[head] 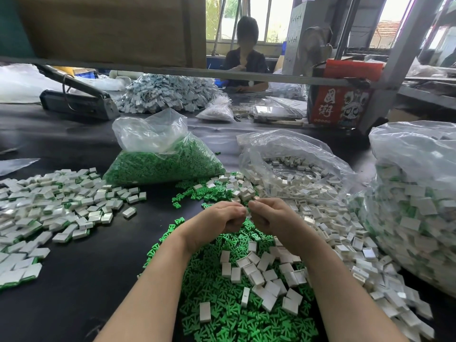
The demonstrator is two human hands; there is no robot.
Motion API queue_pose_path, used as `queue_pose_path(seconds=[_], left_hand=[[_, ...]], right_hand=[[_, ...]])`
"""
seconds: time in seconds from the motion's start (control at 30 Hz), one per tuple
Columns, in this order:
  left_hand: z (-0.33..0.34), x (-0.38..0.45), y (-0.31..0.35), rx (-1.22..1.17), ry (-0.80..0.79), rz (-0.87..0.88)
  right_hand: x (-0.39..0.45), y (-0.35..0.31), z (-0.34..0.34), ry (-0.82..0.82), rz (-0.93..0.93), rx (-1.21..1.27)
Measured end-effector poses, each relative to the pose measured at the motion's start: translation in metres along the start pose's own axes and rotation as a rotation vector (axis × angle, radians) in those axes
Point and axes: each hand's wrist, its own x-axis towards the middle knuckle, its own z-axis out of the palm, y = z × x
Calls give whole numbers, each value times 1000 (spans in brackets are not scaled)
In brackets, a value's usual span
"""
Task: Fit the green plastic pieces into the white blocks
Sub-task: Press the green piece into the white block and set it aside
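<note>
My left hand (217, 222) and my right hand (272, 218) meet above the middle of the table, fingers curled, fingertips close together. They pinch something small between them, mostly hidden; a white block edge (254, 199) shows at my right fingertips. Below my wrists lies a heap of loose green plastic pieces (234, 314) with several white blocks (261, 270) scattered on it. A pile of white blocks with green showing inside (49, 208) covers the left of the table.
A clear bag of green pieces (160, 164) stands behind my hands. An open bag of white blocks (296, 174) lies at the right, with a large full bag (417, 208) at the far right. A person (246, 55) sits across the table behind a heat sealer (76, 99).
</note>
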Motion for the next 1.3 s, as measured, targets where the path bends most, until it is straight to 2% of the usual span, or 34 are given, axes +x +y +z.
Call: queue_pose_path(seconds=[0.5, 0.77, 0.97, 1.3], left_hand=[[2, -1, 4, 29, 42, -22], [3, 1, -2, 35, 93, -60], [5, 3, -4, 71, 115, -81], [6, 13, -14, 224, 148, -99]], right_hand=[[3, 2, 3, 57, -9, -55], [9, 7, 16, 159, -47, -332], [8, 12, 18, 206, -77, -444], [6, 12, 24, 208, -94, -680]])
